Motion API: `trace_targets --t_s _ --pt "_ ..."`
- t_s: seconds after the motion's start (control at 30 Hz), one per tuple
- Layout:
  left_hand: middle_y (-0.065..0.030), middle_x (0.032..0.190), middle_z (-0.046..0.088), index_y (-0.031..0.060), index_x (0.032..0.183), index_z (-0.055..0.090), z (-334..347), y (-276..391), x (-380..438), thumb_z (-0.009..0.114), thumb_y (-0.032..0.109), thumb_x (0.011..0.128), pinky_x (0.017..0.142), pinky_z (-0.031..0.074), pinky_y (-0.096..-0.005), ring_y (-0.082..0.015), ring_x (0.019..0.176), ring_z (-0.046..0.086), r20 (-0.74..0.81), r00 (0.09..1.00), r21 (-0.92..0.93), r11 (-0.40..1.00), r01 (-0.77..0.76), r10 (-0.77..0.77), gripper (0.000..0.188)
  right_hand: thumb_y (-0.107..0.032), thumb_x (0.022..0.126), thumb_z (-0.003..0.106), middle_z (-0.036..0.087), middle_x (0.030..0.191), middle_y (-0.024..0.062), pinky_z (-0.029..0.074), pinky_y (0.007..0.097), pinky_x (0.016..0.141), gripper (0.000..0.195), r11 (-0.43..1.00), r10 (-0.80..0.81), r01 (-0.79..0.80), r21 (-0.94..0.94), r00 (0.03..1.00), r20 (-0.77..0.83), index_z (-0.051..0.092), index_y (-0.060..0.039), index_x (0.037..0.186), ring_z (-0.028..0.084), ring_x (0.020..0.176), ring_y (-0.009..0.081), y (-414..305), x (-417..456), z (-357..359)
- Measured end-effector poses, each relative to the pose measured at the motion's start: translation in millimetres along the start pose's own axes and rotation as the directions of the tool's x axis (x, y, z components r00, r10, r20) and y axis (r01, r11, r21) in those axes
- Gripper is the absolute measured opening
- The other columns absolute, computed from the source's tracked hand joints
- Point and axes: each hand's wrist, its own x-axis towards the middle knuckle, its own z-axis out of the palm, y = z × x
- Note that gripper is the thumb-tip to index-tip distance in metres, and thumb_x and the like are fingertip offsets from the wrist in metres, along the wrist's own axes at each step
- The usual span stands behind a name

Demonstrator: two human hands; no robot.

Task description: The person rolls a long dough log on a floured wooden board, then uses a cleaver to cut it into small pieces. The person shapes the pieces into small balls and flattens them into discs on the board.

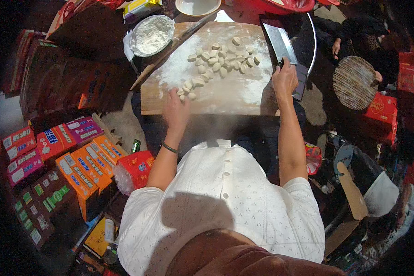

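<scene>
My right hand [285, 78] grips the handle of a broad-bladed cleaver [278, 42] at the right edge of a floured wooden board [158, 107]. The blade points away from me and rests over or beside that edge. Across the board lie many small cut dough pieces [223, 59], heaped loosely in the middle and trailing to the near left. At the end of that trail, the fingertips of my left hand [176, 107] touch a few pieces; whether they pinch one is hidden. A wooden rolling pin [172, 51] lies slantwise over the board's left edge.
Left of the rolling pin stands a bowl of flour [152, 35]. A pale bowl [198, 7] and a red basin [293, 6] are at the far side. To the right, another person's hand [378, 76] touches a round slatted disc [354, 82]. Printed cartons [86, 165] crowd the left.
</scene>
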Motion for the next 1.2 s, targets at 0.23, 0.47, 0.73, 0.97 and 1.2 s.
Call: trace_targets --t_s 0.23,0.47,0.73,0.97,1.2 --pt "-0.0188 0.116 0.063 0.004 0.13 0.051 4 2 -2 0.065 0.021 0.089 0.086 0.051 -0.0491 -0.0398 0.106 0.063 0.027 0.997 -0.03 0.997 -0.071 0.072 0.046 -0.014 0.082 0.073 0.063 0.109 0.0187 0.053 0.0478 0.083 0.038 0.98 -0.185 0.174 -0.099 0.977 -0.108 0.067 -0.009 0.12 0.063 0.102 0.0375 -1 8 12" --pt "-0.017 0.12 0.062 0.0039 0.132 0.053 19 42 77 0.065 0.02 0.088 0.08 0.053 -0.0479 -0.0356 0.094 0.067 -0.024 0.999 -0.284 0.957 -0.054 0.049 0.048 -0.012 0.084 0.074 0.06 0.117 0.0166 0.053 0.0471 0.085 0.039 0.893 -0.392 0.394 0.217 0.918 -0.054 0.065 -0.0091 0.122 0.06 0.11 0.0367 -38 -18 -1" --pt "-0.0182 0.118 0.062 0.0039 0.135 0.051 12 15 18 0.068 0.025 0.087 0.078 0.054 -0.0447 -0.0341 0.093 0.068 0.149 0.988 -0.181 0.983 -0.022 0.049 0.055 -0.026 0.089 0.073 0.059 0.114 0.0181 0.054 0.048 0.081 0.035 0.907 -0.267 0.217 0.36 0.959 0.094 0.066 -0.0085 0.118 0.065 0.102 0.0369 -81 -18 19" --pt "-0.0157 0.115 0.06 0.0035 0.132 0.053 12 44 35 0.073 0.025 0.086 0.078 0.055 -0.0412 -0.0278 0.088 0.069 0.163 0.977 -0.444 0.895 -0.054 0.14 0.054 -0.022 0.091 0.07 0.065 0.099 0.014 0.053 0.0477 0.074 0.017 0.806 -0.47 0.42 0.418 0.883 0.019 0.069 -0.0103 0.103 0.067 0.087 0.0368 -150 5 3" --pt "-0.0281 0.127 0.056 -0.0052 0.13 0.053 42 19 72 0.068 0.026 0.087 0.097 0.046 -0.0533 -0.0427 0.111 0.06 0.056 0.966 -0.288 0.93 -0.226 0.252 0.055 -0.019 0.086 0.064 0.066 0.108 0.0181 0.055 0.0516 0.079 0.022 0.485 -0.858 0.799 0.357 0.513 0.017 0.072 -0.013 0.106 0.067 0.099 0.0396 -315 28 21"
